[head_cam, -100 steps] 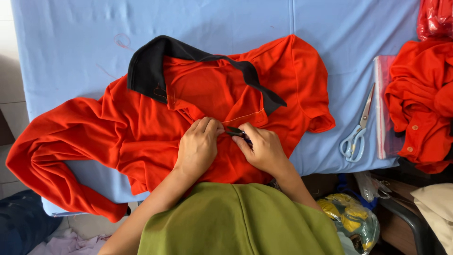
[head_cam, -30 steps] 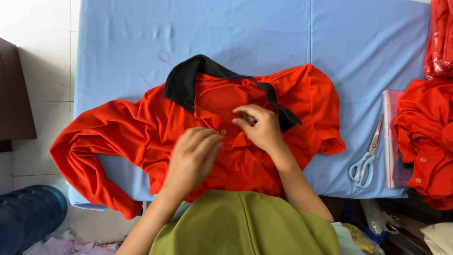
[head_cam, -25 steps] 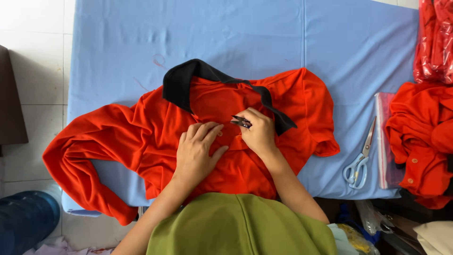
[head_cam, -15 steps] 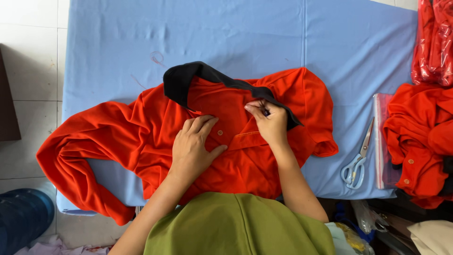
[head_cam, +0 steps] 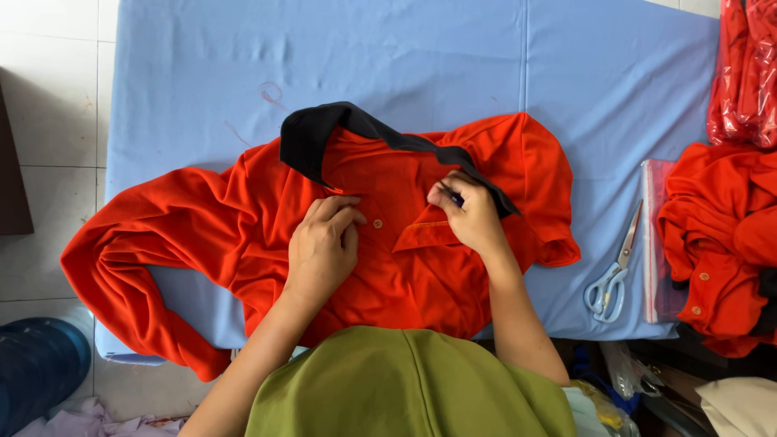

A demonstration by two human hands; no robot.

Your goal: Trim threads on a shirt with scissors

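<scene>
Head camera looks down on an orange shirt (head_cam: 405, 267) with a black collar (head_cam: 324, 133), spread on a blue table (head_cam: 405, 57). The left hand (head_cam: 324, 247) lies flat with loosely curled fingers on the placket beside a button (head_cam: 377, 224). The right hand (head_cam: 469, 214) pinches a small dark tool (head_cam: 456, 197) near the collar. Judging by this, work on the placket looks partway; more shirts (head_cam: 720, 243) wait by scissors (head_cam: 613, 271)
</scene>
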